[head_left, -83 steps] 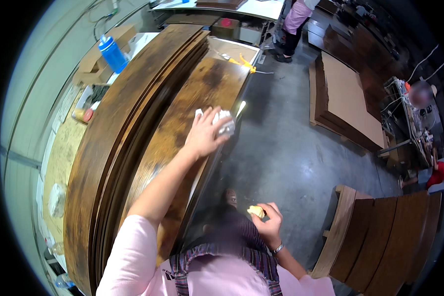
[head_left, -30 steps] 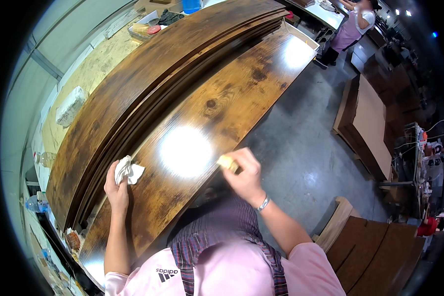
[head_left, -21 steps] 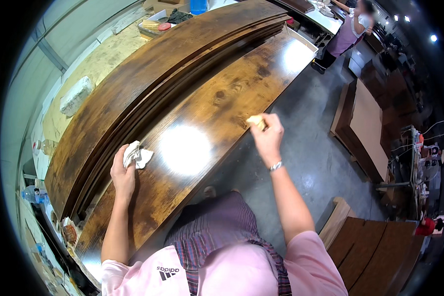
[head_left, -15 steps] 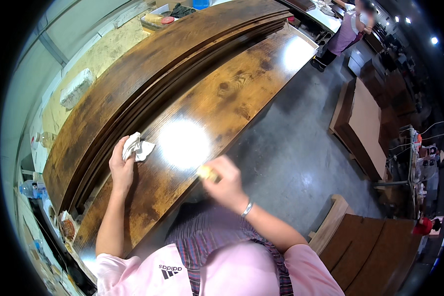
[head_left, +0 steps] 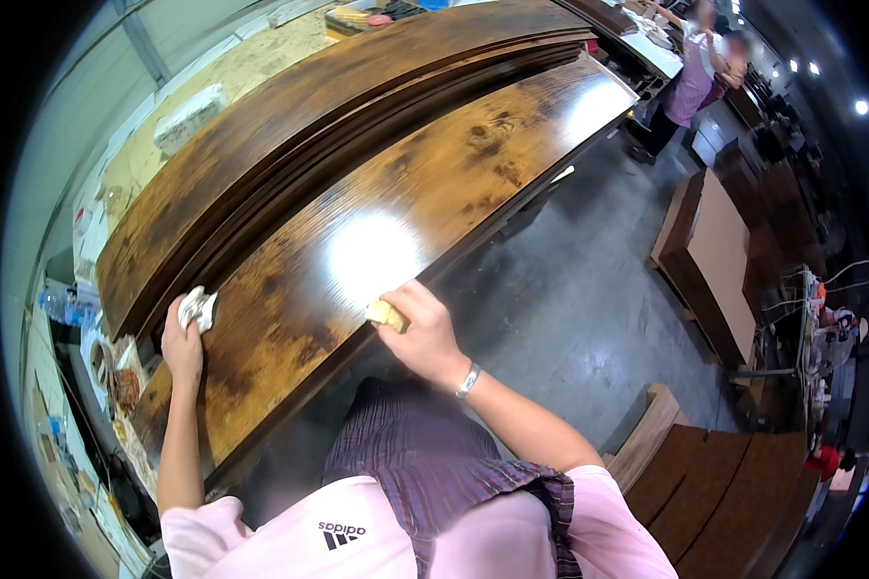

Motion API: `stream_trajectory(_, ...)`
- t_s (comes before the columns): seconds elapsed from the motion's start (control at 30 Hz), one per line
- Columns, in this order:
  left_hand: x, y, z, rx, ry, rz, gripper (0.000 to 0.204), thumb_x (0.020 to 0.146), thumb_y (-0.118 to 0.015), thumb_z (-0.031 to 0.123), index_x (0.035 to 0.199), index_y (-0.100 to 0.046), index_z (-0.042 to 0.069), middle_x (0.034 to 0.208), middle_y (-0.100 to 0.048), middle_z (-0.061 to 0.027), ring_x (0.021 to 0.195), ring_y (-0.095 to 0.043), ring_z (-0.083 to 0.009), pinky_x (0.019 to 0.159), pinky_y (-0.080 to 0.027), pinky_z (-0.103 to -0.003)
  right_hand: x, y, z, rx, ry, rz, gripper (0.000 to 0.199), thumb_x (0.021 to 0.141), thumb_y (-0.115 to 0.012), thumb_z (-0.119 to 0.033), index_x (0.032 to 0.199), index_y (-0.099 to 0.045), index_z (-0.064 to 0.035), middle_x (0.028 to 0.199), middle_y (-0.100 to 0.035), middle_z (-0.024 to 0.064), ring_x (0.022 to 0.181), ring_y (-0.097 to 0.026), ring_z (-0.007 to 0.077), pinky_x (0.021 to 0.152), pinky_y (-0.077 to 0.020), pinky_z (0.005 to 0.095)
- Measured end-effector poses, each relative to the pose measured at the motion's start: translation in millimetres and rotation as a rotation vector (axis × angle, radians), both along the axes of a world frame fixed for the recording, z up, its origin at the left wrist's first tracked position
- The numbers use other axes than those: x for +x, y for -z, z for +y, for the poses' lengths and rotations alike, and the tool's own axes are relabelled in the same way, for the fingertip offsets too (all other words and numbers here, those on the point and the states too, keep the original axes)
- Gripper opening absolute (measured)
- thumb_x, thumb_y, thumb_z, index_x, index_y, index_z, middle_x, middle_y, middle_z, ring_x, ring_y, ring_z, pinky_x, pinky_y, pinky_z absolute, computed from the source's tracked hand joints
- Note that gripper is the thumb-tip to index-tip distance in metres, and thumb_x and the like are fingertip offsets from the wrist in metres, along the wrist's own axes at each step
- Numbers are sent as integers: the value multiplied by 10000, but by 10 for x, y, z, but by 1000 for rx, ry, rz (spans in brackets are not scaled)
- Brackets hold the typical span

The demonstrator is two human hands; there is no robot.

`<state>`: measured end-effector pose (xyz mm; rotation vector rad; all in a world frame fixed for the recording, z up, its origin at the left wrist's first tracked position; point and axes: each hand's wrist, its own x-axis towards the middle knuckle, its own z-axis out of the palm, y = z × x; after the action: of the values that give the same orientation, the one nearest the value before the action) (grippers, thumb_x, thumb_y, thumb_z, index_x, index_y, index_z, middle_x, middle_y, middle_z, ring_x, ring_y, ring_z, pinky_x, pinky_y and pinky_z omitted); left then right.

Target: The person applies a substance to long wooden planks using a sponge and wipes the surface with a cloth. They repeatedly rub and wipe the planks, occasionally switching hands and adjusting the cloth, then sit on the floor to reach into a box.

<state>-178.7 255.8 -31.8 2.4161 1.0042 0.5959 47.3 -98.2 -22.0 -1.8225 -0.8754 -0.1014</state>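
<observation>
Yellow, sponge-like pad (head_left: 387, 316) sits pinched between the thumb and fingers of the right hand (head_left: 423, 333), held at the near long edge of a glossy brown wood-grain board (head_left: 434, 193); whether it presses on that edge, I cannot tell. A silvery bracelet (head_left: 468, 379) circles the right wrist. The left hand (head_left: 182, 349) grasps a crumpled white cloth (head_left: 197, 309) at the board's far long edge, toward its left end.

The board lies flat, running diagonally from lower left to upper right, with a bright glare near its middle and another near its far end. Just beyond it stands a stack of brown boards (head_left: 290, 125), their edges bent into a curve by the lens. Behind the stack, a white block (head_left: 189, 119) rests on a yellowish worktop (head_left: 241, 63).

A striped apron (head_left: 386, 454) hangs over the wearer's pink shirt (head_left: 299, 540). Across the grey floor (head_left: 570, 299), to the right, is a pile of panels (head_left: 719, 256) with a tan top. More dark brown panels (head_left: 734, 492) lie at lower right. A co-worker (head_left: 687, 87) in a pinkish-purple apron stands at upper right.
</observation>
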Motion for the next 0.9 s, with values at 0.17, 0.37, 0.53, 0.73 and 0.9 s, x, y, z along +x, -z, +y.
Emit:
stream_trajectory(0.17, 115, -74, -53, 122, -19, 129, 404, 895, -481, 172, 1291, -546, 130, 1156, -656, -198, 1046, -628, -417, 882, -490, -482, 552, -74, -59, 11, 315, -128, 249, 715, -795, -93, 891, -671, 32, 830, -617, 149, 747, -623, 300, 682, -510, 379)
stream_trajectory(0.37, 95, -19, -54, 129, -39, 126, 400, 890, -475, 192, 1280, -547, 139, 1164, -655, -187, 1043, -629, -407, 861, -498, -496, -348, 52, 163, -68, 35, -32, 219, 723, -715, -101, 911, -676, 3, 886, -625, 167, 821, -633, 335, 738, -518, 412)
stream_trajectory(0.53, 59, -20, -26, 135, -36, 142, 373, 907, -475, 222, 1269, -533, 153, 1155, -653, -182, 1033, -627, -414, 859, -498, -513, -192, -103, 264, -17, 240, -81, 253, 695, -768, -49, 922, -676, 14, 891, -630, 176, 824, -624, 365, 737, -512, 423)
stream_trajectory(0.73, 20, 10, -5, 140, -27, 99, 341, 914, -506, 236, 1243, -560, 165, 1110, -672, -170, 1008, -645, -412, 843, -510, -517, -896, -143, 466, -110, 130, -19, 210, 713, -707, -52, 906, -666, 19, 877, -612, 168, 826, -609, 349, 753, -499, 429)
stream_trajectory(0.9, -12, 29, 52, 103, 1, 80, 359, 899, -533, 253, 1251, -562, 189, 1112, -673, -160, 1015, -644, -405, 850, -509, -520, -1663, -104, 764, -30, -20, 344, 258, 772, -766, -112, 994, -721, 13, 878, -697, 99, 783, -664, 152, 696, -535, 306)
